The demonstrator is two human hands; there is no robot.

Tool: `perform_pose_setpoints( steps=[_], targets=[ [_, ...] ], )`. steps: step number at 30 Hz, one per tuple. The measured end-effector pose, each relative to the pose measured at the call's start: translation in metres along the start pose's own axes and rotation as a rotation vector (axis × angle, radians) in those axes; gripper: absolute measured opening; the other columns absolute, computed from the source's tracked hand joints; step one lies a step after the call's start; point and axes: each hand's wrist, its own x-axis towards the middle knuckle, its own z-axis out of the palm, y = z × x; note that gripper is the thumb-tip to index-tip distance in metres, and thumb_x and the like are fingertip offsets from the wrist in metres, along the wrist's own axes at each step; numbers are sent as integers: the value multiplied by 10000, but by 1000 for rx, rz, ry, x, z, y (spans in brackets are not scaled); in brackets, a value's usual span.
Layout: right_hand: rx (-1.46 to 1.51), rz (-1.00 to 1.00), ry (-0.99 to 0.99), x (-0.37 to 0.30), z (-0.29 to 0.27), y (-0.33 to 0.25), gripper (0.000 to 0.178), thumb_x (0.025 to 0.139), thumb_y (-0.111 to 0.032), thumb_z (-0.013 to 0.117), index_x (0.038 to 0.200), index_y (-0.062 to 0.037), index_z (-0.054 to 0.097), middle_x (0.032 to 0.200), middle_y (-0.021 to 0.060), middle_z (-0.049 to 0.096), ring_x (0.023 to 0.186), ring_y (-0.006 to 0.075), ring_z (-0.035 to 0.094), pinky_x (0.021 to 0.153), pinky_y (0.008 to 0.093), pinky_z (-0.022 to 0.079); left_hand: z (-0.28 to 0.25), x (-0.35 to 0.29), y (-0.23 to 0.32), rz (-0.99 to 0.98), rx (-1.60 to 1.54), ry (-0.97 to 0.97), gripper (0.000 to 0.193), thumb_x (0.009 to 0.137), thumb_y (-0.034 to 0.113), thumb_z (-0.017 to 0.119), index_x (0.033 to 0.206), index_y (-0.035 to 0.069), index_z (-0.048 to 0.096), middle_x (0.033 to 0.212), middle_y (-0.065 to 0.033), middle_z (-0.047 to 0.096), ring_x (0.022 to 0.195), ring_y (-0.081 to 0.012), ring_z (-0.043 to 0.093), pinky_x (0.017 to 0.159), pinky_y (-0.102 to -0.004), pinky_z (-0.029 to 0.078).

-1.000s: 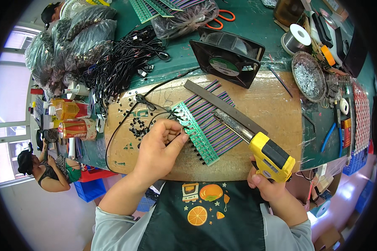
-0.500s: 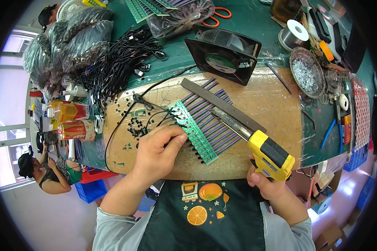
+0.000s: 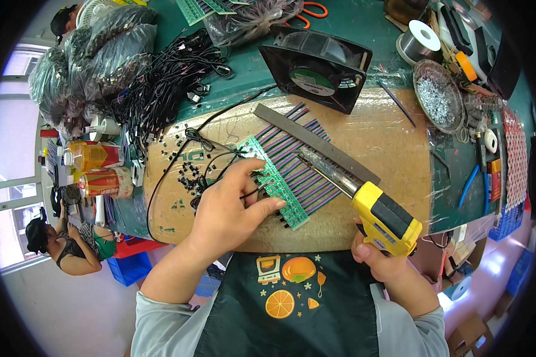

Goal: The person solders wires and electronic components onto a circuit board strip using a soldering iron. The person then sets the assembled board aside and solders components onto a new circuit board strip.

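A green circuit board strip (image 3: 288,202) lies slantwise on the brown work board, with several rows of dark and purple striped wires (image 3: 307,172) fanning out from its right side. My left hand (image 3: 229,202) is over the board's left edge, thumb and forefinger spread apart around a black cable end. My right hand (image 3: 372,256) grips a yellow and black soldering gun (image 3: 387,220) by its handle. The gun's metal nose points up and left above the wires. A grey flat bar (image 3: 309,140) lies across the wires. Thin black cables (image 3: 217,157) run to the board's upper left.
A black fan (image 3: 315,68) stands beyond the board. Small black parts (image 3: 190,178) are scattered to the left, near a heap of black cables (image 3: 167,89). At the right are a solder spool (image 3: 420,43) and a round dish of metal bits (image 3: 438,95).
My left thumb and forefinger, pinched together before, have parted, and that hand has shifted slightly right over the circuit board. The soldering gun has stayed nearly in place.
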Motion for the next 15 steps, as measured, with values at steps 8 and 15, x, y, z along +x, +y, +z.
perform_pose_setpoints(
  steps=[8, 15],
  targets=[
    [-16, -7, -5, -3, -1, 0, 510, 861, -64, 703, 1318, 24, 494, 750, 87, 553, 588, 155, 522, 536, 283, 448, -1, 0, -19, 331, 160, 165, 229, 845, -35, 687, 1061, 18, 634, 924, -87, 605, 825, -179, 594, 696, -279, 487],
    [-120, 77, -27, -10, -2, -3, 523, 871, -128, 730, 1322, -4, 496, 770, 50, 567, 642, 142, 538, 580, 276, 448, 2, -3, -10, 348, 248, 180, 149, 793, -22, 721, 926, 45, 732, 853, -101, 655, 770, -260, 647, 669, -330, 516]
  ],
)
